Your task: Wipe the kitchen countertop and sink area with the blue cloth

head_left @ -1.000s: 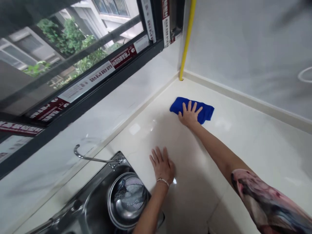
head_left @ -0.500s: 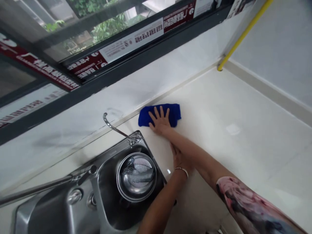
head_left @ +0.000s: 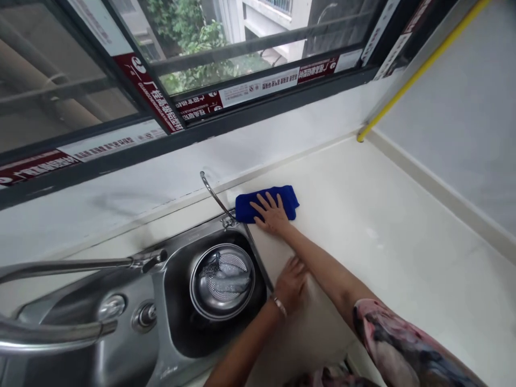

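My right hand [head_left: 272, 214] lies flat with spread fingers on a folded blue microfibre cloth [head_left: 246, 207], pressing it onto the cream countertop [head_left: 374, 258]. The cloth sits right next to the base of the faucet [head_left: 213, 196], at the sink's back corner. Below my right forearm, my left hand [head_left: 291, 285] rests palm down on the countertop beside the sink's rim. It wears a thin bracelet and touches nothing else. A patterned sleeve covers my upper right arm.
A stainless steel sink [head_left: 173, 258] fills the lower left, with a round perforated strainer basket [head_left: 221, 282] in its bowl. A dark window frame [head_left: 258, 102] runs above the white back wall. A yellow pipe [head_left: 423, 70] rises at the far corner.
The cloth and my right hand have slid left along the back of the counter, from near the yellow pipe to the faucet. My left hand has moved under my right forearm, and the view has swung left.
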Available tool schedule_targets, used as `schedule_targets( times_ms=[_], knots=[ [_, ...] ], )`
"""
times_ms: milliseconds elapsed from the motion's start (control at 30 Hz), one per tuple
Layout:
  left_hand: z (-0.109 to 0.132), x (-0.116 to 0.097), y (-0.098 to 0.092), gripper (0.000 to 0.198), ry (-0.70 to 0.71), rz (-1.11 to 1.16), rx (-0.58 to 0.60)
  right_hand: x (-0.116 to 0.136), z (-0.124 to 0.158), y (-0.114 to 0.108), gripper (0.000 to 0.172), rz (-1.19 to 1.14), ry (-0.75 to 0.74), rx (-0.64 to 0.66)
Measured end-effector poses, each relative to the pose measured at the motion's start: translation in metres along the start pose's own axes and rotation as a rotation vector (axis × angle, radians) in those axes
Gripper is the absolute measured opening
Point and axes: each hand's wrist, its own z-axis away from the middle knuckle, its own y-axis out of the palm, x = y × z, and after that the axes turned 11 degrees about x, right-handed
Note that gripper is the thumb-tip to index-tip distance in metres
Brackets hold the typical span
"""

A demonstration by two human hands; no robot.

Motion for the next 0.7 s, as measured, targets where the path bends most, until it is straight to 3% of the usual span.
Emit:
schedule_targets(
  times_ms=[67, 167, 300, 467, 600, 700],
  knots=[
    [0.037, -0.001, 0.002, 0.041, 0.073, 0.054, -0.112, 0.003, 0.028, 0.003, 0.059, 0.005, 0.005, 0.012],
    [0.083, -0.003, 0.003, 0.045, 0.018, 0.043, -0.326, 0.016, 0.079, 0.010, 0.060, 0.004, -0.042, 0.050],
    [0.102, -0.009, 0.001, 0.045, -0.086, -0.066, -0.403, 0.038, 0.155, 0.023, 0.063, -0.013, -0.112, 0.078],
    [0.081, -0.018, 0.007, 0.054, -0.183, -0.149, -0.245, 0.054, 0.234, 0.034, 0.067, -0.041, -0.078, 0.097],
    [0.067, -0.035, 0.029, 0.054, -0.130, -0.203, -0.027, 0.057, 0.285, 0.036, 0.071, -0.051, 0.046, 0.096],
    [0.065, -0.056, 0.050, 0.056, -0.061, -0.250, 0.053, 0.056, 0.321, 0.035, 0.072, -0.057, 0.155, 0.054]
  ],
)
